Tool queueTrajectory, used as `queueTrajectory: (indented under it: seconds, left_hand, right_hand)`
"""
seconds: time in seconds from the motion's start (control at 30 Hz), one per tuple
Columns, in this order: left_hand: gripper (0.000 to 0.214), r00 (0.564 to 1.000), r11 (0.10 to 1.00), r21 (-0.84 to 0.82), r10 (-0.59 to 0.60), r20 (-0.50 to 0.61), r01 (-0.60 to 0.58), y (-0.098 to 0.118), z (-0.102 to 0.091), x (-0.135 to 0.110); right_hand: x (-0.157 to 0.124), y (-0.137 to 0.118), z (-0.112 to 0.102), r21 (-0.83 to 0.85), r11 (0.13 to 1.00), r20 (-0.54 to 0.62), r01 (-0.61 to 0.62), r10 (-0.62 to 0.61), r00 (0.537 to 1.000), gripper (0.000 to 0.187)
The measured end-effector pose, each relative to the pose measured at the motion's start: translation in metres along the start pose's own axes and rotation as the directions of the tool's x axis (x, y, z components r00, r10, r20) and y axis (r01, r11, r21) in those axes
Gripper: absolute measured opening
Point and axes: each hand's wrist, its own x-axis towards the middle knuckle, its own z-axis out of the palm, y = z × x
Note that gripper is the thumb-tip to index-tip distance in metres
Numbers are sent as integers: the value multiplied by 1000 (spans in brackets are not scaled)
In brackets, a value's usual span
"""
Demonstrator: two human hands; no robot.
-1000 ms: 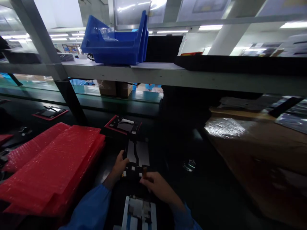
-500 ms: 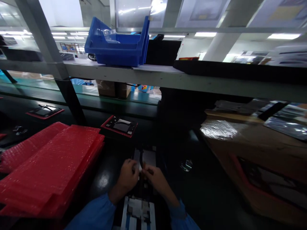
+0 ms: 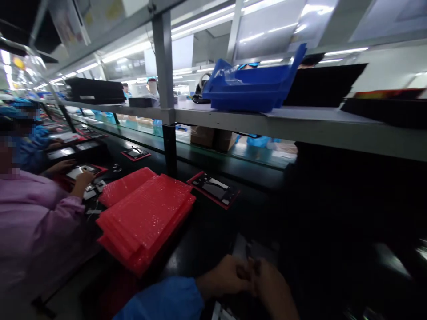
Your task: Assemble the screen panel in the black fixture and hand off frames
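My left hand (image 3: pixel 230 274) and my right hand (image 3: pixel 269 284) meet at the lower middle, fingers pinched together. Whatever lies between the fingertips is too small and dark to name. Just beyond them a dark, flat device panel with a greyish surface (image 3: pixel 263 251) lies on the black bench; shadow and my hands hide much of it. Below my left wrist, the corner of a pale metal fixture (image 3: pixel 222 312) shows at the bottom edge.
Red bubble-wrap pouches (image 3: pixel 150 213) are stacked to the left. Behind them, a similar panel (image 3: pixel 215 189) rests on a red pouch. A co-worker in a pink sleeve (image 3: pixel 63 213) handles another panel. Overhead, a shelf (image 3: pixel 233 116) carries a blue bin (image 3: pixel 250 91).
The view has swung left, so the bench items appear further right and the co-worker has come into sight. My hands stay close together over the panel, fingers still pinched.
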Motion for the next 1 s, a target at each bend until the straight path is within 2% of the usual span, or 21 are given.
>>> queueTrajectory:
  seconds: [0.13, 0.27, 0.4, 0.53, 0.6, 0.8, 0.9, 1.0]
  left_hand:
    - [28, 999, 997, -73, -10, -34, 8, -1, 5, 4]
    - [22, 987, 995, -92, -38, -154, 24, 5, 12, 6]
    - [14, 969, 998, -67, -11, -245, -5, 10, 13, 6]
    - [22, 956, 996, -86, 11, -293, -38, 11, 12, 4]
    - [28, 956, 994, -101, 3, -294, -34, 9, 11, 4]
    - [36, 971, 995, -95, 14, -237, -37, 3, 8, 5]
    - [37, 968, 995, -89, 23, -249, -47, 6, 8, 3]
    - [37, 962, 996, -80, 21, -271, -45, 9, 9, 1]
  right_hand:
    - [2, -1, -6, -82, 993, 82, -84, 91, 992, 20]
    - [-1, -5, -18, -75, 996, 100, -45, 53, 994, 30]
    - [-4, -12, -23, -40, 999, 41, -32, 33, 999, 30]
    - [-10, -22, -23, -22, 998, 18, -55, 55, 998, 20]
    - [-12, -25, -21, -29, 997, 20, -78, 78, 997, 10]
    - [-13, -29, -20, -92, 986, 19, -141, 144, 989, 13]
    - [-12, -27, -22, -94, 980, 34, -175, 178, 983, 6]
    - [-12, -25, -25, -65, 986, 57, -154, 158, 986, 6]
